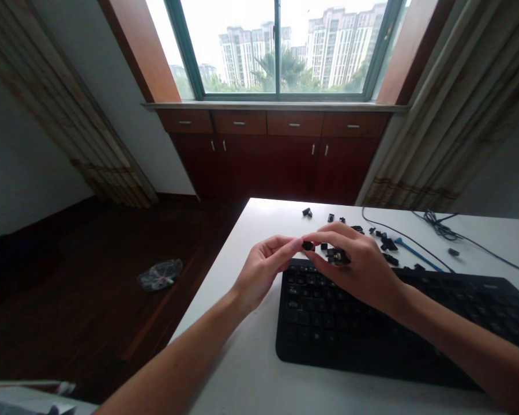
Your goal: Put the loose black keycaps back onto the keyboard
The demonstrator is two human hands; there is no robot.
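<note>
Filling the lower right of the view, a white table (259,369) carries all items noted, its left edge bordering a dark floor. A black keyboard (350,346) lies on it, long axis running left to right, partly covered from above by the right hand and forearm. The right hand (363,262) is above the keyboard's far side, palm down, its thumb and forefinger drawn together at the tips. The left hand (263,268) is just beyond the keyboard's left end, thumb and forefinger likewise pinched. A thin cable (406,237) and a blue stick (417,253) lie beyond the keyboard, to the right of both hands. Loose black parts (389,244) are scattered near the stick.

Smallest is the item of interest: a small black piece (308,246), located between the two sets of fingertips near the keyboard's far left corner. Both hands grip it, so neither is nearer; it lies to the right of the left hand and to the left of the right. Its long axis cannot be determined, fingers covering its ends. Whether the right hand also holds the dark object (337,256) beneath its palm cannot be told.
</note>
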